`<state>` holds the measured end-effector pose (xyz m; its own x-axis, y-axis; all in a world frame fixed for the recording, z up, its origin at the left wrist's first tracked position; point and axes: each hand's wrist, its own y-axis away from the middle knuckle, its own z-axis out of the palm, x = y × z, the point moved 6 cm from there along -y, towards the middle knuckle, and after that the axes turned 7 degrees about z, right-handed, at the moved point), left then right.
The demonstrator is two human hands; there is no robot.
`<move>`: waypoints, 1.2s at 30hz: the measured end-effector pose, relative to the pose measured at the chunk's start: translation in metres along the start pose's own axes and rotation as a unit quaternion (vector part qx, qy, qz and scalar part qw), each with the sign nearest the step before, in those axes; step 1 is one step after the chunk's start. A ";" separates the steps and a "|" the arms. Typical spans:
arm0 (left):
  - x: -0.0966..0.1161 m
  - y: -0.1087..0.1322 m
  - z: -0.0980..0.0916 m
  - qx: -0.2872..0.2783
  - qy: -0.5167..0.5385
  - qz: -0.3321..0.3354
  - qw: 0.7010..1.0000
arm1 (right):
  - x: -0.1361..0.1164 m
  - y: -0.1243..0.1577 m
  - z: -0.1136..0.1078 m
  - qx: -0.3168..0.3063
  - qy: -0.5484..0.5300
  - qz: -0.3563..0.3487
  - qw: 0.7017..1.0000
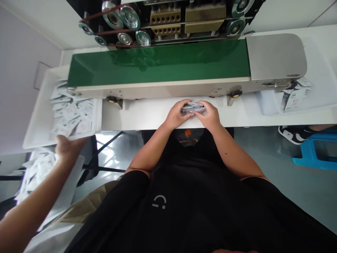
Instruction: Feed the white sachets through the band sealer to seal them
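Both of my hands meet at the front edge of the white table [137,117], closed around a small stack of printed packets [193,109]. My left hand [177,115] grips the stack's left side, and my right hand [210,115] grips its right side. The thumbs come together along the near side of the stack. Several packets lie in it one over another, with parts hidden by my fingers. Just beyond my hands runs the long machine with a green belt [163,65].
A co-worker's hand [68,147] touches the left white bin [98,116] full of packets. Below it is another bin heaped with packets [39,172]. A translucent bin [268,103] with packets stands at right. A blue stool [306,149] and a foot [291,135] are on the right.
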<state>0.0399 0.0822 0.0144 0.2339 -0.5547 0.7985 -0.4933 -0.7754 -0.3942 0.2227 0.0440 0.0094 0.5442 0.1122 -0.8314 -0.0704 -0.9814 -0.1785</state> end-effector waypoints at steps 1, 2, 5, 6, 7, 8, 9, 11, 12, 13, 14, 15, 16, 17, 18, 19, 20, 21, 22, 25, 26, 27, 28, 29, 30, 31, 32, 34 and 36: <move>-0.001 0.000 0.000 0.005 0.008 0.000 1.000 | 0.000 0.000 0.000 0.002 -0.003 0.000 1.000; -0.001 0.001 0.000 0.009 0.017 0.002 1.000 | 0.000 0.000 0.000 0.001 -0.010 -0.003 1.000; -0.002 0.001 0.001 0.014 0.026 0.014 0.999 | -0.003 0.000 0.002 -0.011 -0.026 -0.024 0.999; -0.003 0.001 0.002 0.014 0.023 0.015 1.000 | -0.003 0.000 0.002 -0.012 -0.022 -0.030 0.999; -0.004 0.001 0.002 0.015 0.018 0.013 1.000 | -0.003 -0.001 0.002 -0.009 -0.014 -0.031 0.999; -0.004 0.001 0.002 0.017 0.013 0.010 1.000 | -0.003 -0.001 0.002 -0.002 -0.006 -0.028 1.000; -0.005 0.001 0.002 0.019 0.010 0.008 1.000 | -0.002 -0.001 0.001 0.006 0.000 -0.022 1.000; -0.005 0.001 0.002 0.023 0.011 0.007 1.000 | 0.000 -0.001 0.000 0.015 -0.003 -0.013 1.000; -0.006 0.001 0.001 0.023 0.011 0.008 1.000 | 0.001 -0.001 0.000 0.013 -0.006 -0.013 1.000; -0.006 0.001 0.001 0.023 0.011 0.009 1.000 | 0.001 -0.001 0.001 0.008 -0.009 -0.015 1.000; -0.006 0.001 0.001 0.022 0.010 0.008 1.000 | 0.001 -0.001 0.002 0.003 -0.008 -0.017 1.000; -0.007 0.001 0.002 0.021 0.007 0.006 1.000 | 0.000 -0.001 0.003 -0.001 -0.007 -0.018 1.000; -0.007 0.001 0.002 0.020 0.005 0.003 1.000 | 0.000 -0.001 0.003 -0.003 -0.005 -0.019 1.000; -0.007 0.001 0.002 0.019 0.007 0.002 1.000 | -0.001 -0.001 0.003 -0.002 -0.005 -0.022 1.000; -0.007 0.002 0.002 0.018 0.012 0.001 1.000 | -0.002 -0.001 0.002 0.000 -0.007 -0.025 1.000; -0.007 0.002 0.002 0.017 0.018 0.000 1.000 | -0.003 -0.001 0.001 0.002 -0.009 -0.030 0.999; -0.006 0.002 0.002 0.016 0.022 -0.001 1.000 | -0.005 -0.001 0.000 0.005 -0.012 -0.034 0.999; -0.006 0.002 0.002 0.015 0.022 -0.003 1.000 | -0.006 -0.001 -0.001 0.008 -0.014 -0.036 0.999; -0.006 0.002 0.002 0.015 0.016 -0.005 1.000 | -0.007 -0.001 -0.002 0.011 -0.015 -0.035 0.999; -0.007 0.002 0.002 0.012 -0.016 -0.013 1.000 | -0.005 -0.001 -0.005 0.023 -0.012 -0.029 0.999; -0.007 0.001 0.001 0.012 -0.024 -0.015 1.000 | -0.004 -0.001 -0.006 0.030 -0.013 -0.029 0.999; -0.007 0.001 0.001 0.013 -0.029 -0.016 0.999 | -0.003 0.000 -0.007 0.039 -0.017 -0.030 0.999; -0.006 0.001 0.000 0.016 -0.033 -0.017 0.999 | -0.001 0.000 -0.008 0.051 -0.024 -0.031 0.998; -0.006 0.001 0.000 0.019 -0.036 -0.018 0.999 | 0.001 0.001 -0.010 0.063 -0.034 -0.031 0.997; -0.005 0.001 -0.001 0.022 -0.039 -0.019 0.999 | 0.003 0.002 -0.011 0.075 -0.044 -0.031 0.996; -0.004 0.001 -0.001 0.024 -0.042 -0.019 0.999 | 0.004 0.003 -0.012 0.086 -0.052 -0.030 0.994; -0.003 0.001 -0.002 0.025 -0.046 -0.020 0.998 | 0.004 0.004 -0.013 0.095 -0.057 -0.033 0.993; -0.002 0.001 -0.003 0.026 -0.054 -0.022 0.998 | 0.002 0.006 -0.017 0.112 -0.059 -0.047 0.991; -0.001 0.001 -0.003 0.026 -0.057 -0.019 0.998 | -0.002 0.009 -0.022 0.134 -0.061 -0.066 0.987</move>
<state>0.0365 0.0830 0.0153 0.3476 -0.5527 0.7574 -0.4378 -0.8100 -0.3901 0.2392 0.0315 0.0205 0.4593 0.2706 -0.8461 -0.2338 -0.8821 -0.4090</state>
